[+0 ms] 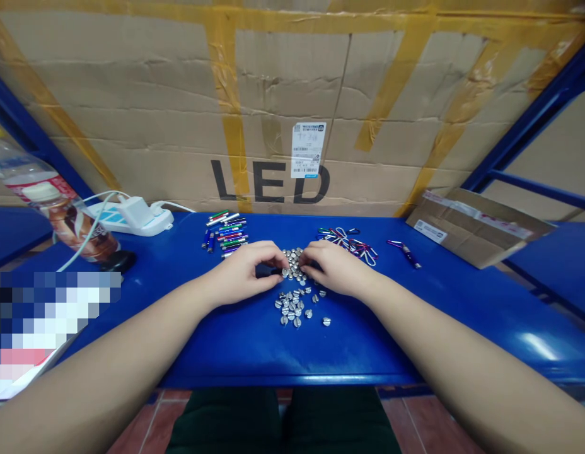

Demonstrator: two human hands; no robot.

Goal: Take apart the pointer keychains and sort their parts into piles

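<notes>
Silver slotted screws (295,306) lie in a loose heap on the blue counter (254,362), seen from head height. Left hand (248,274) and right hand (337,268) meet over the heap, fingers (277,253) curled inward; whether they grip anything, I cannot tell. Each screw looks small, hard and slick, probably best pinched by its rim. Colored metal tubes (225,234) and carabiners (347,246) lie just beyond.

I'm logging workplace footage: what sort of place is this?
Likely a small assembly workshop or storeroom: a blue metal bench holding sorted small torches and slotted metal caps, before a taped carton marked LED.
</notes>
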